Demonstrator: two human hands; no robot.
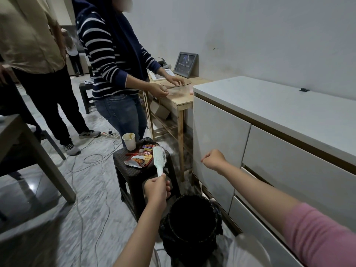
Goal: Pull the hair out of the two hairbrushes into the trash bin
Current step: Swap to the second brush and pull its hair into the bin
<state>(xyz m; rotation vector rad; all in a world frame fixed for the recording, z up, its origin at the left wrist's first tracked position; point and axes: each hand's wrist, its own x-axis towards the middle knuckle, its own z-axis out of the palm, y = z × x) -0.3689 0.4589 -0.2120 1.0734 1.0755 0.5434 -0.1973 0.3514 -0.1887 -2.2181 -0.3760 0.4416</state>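
Low in the middle of the head view, the left hand [157,189] grips the handle of a pale mint hairbrush [159,157], fingers curled round the handle's end, so that the brush stands nearly upright with its bristles facing right. It is held over the near edge of a dark plastic stool [133,176]. On the stool lie a torn red instant-noodle wrapper [140,158] and, at its far corner, a white paper cup [129,141]. Just below and to the right of the left hand, on the floor, stands the trash bin [189,228], lined with a black bag and dark inside; whether any hair lies in it cannot be told. The right hand [213,159] is raised well apart from the brush, in front of the white cabinet [269,132], its fingers curled together into a pinch; whether a strand is held between them is too fine to make out. A pink sleeve [316,234] covers the upper part of that arm. Only one hairbrush is visible. Beyond the stool a person in a striped navy sweater [107,54] stands at a wooden bench [183,97] with both hands at a clear bowl [180,88], and a framed sign [185,64] leans against the wall behind it. Cables [92,160] trail over the marbled floor
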